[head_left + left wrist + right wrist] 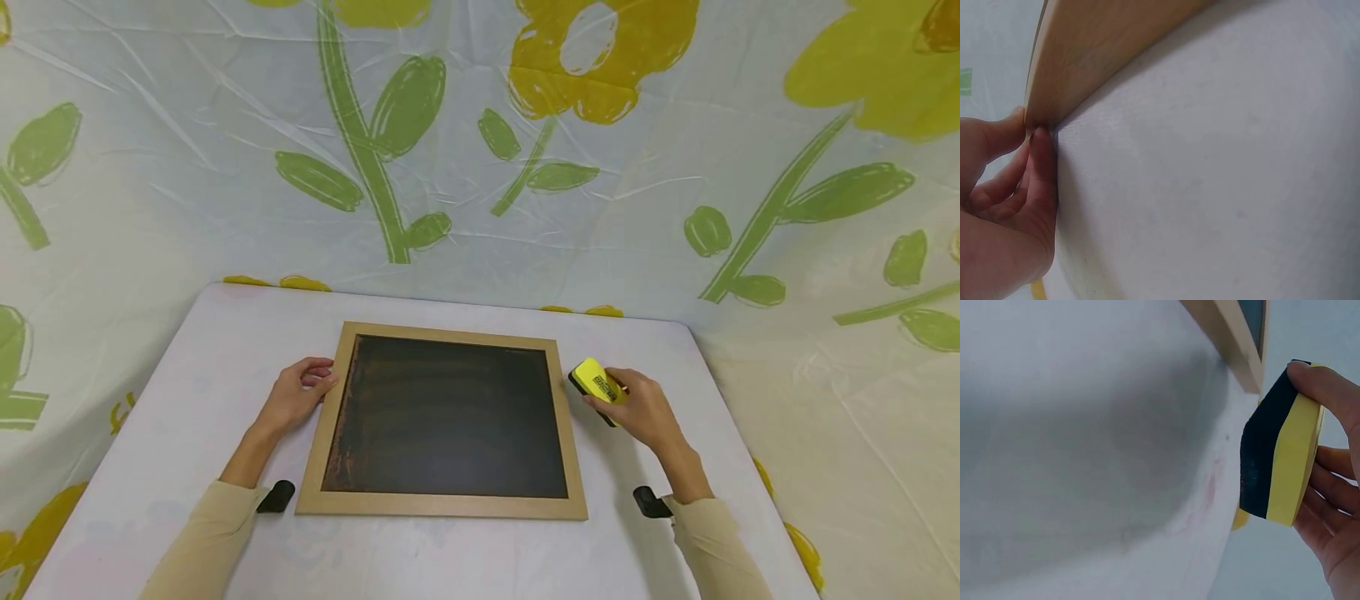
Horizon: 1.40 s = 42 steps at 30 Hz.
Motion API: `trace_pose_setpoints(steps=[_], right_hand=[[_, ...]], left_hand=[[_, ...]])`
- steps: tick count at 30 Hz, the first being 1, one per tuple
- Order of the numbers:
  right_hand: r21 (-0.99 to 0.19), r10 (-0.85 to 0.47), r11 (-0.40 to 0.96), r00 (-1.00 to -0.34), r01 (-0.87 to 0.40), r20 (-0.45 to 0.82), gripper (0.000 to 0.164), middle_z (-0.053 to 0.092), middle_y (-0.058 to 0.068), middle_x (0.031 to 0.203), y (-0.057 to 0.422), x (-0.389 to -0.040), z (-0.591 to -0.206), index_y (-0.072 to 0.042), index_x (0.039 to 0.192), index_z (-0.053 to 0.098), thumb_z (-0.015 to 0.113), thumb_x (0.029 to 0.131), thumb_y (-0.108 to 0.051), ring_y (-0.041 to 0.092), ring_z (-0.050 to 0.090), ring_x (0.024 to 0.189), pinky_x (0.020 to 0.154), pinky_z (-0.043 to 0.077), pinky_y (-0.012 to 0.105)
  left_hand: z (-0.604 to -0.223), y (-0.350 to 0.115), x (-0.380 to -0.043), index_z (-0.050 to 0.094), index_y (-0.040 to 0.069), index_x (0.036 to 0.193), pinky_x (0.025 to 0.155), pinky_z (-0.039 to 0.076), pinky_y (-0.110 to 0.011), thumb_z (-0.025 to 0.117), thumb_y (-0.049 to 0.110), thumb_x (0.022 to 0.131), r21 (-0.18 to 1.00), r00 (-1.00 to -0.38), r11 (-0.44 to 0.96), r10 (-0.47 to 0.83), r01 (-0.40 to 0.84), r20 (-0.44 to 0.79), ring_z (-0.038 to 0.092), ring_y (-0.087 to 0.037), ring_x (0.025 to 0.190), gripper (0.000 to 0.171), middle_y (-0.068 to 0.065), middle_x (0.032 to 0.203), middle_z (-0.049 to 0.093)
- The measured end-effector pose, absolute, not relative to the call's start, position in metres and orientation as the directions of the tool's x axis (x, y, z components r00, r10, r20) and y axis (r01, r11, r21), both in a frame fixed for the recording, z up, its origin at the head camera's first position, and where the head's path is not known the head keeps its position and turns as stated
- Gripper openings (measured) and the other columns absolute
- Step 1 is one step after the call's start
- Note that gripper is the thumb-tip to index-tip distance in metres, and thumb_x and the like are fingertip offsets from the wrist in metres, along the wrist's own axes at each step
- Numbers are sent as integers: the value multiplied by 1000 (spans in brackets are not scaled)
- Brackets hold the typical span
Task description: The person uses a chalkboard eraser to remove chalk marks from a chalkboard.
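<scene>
A chalkboard (457, 417) with a light wooden frame lies on the white-covered table, its dark surface marked by faint smears and a reddish-brown worn left edge. My left hand (298, 396) pinches the left side of the frame; in the left wrist view the thumb (1007, 134) lies against one face of the wooden frame (1091, 56), fingertips at its underside. Just off the board's right side, my right hand (641, 408) grips a yellow eraser (596, 379) with a black felt layer. In the right wrist view the eraser (1291, 462) is tilted, held between thumb and fingers above the table.
The white table (435, 554) reaches past the board on all sides. A flower-printed cloth (480, 250) hangs behind and at both sides. Black wrist straps or mounts (277, 497) sit at both cuffs.
</scene>
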State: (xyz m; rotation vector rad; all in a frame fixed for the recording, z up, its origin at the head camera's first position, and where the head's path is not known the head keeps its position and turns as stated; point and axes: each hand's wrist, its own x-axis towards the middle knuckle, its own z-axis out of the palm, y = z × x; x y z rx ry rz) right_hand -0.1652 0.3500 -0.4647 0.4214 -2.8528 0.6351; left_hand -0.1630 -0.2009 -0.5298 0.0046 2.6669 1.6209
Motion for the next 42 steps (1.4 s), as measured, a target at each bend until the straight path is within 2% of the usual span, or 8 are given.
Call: trace_pose_setpoints(steps=[10,19,21,26,34,38,42], right_hand=[[-467,-82,855,-947,-227,311,55,71,28,107,378,-171,-475,13,117,68,90,80,-20,37,66,89,74,54,49],[-509,23,852,-965,-118,263,56,71,29,106,400,-167,-488,14,116,68,88,83,-26,37,64,90,70,49,27],[-511,41,854,-967,-96,250,58,70,30,106,402,-166,-491,15,117,67,88,83,-28,38,65,91,70,50,29],[-500,60,864,-971,-65,231,60,68,33,109,407,-166,-497,16,118,65,87,84,-28,41,65,92,74,53,43],[-481,55,875,-976,-54,209,61,67,32,108,404,-169,-504,17,118,63,87,84,-28,39,62,89,74,51,48],[-479,51,877,-982,-44,183,66,65,34,113,401,-171,-504,18,123,60,85,86,-30,41,62,93,80,52,53],[-484,54,874,-983,-37,173,68,62,36,119,398,-169,-502,18,128,57,81,89,-33,46,61,103,86,50,58]], left_hand=[[-530,-201,-164,56,-10,133,68,53,-18,65,12,103,884,-999,468,8,-24,-31,63,-28,95,38,-24,114,63],[-530,-197,-164,56,-9,134,69,53,-18,64,13,103,884,-999,467,14,-29,-40,63,-31,98,39,-25,115,63],[-530,-196,-164,56,-9,134,69,53,-18,64,14,103,883,-999,469,11,-34,-45,63,-31,98,39,-24,116,63],[-530,-194,-163,57,-9,134,68,53,-18,65,13,103,884,-999,466,14,-31,-43,63,-29,96,39,-24,115,63],[-530,-197,-164,57,-10,133,68,54,-19,65,11,102,891,-999,454,28,-5,-20,64,-26,94,38,-24,113,64],[-528,-200,-164,59,-10,132,67,54,-19,66,10,101,892,-1000,452,13,-14,-22,65,-23,93,37,-24,111,65],[-524,-200,-165,59,-11,130,67,55,-18,67,10,101,902,-999,431,11,-39,-48,65,-14,87,38,-23,109,65]])
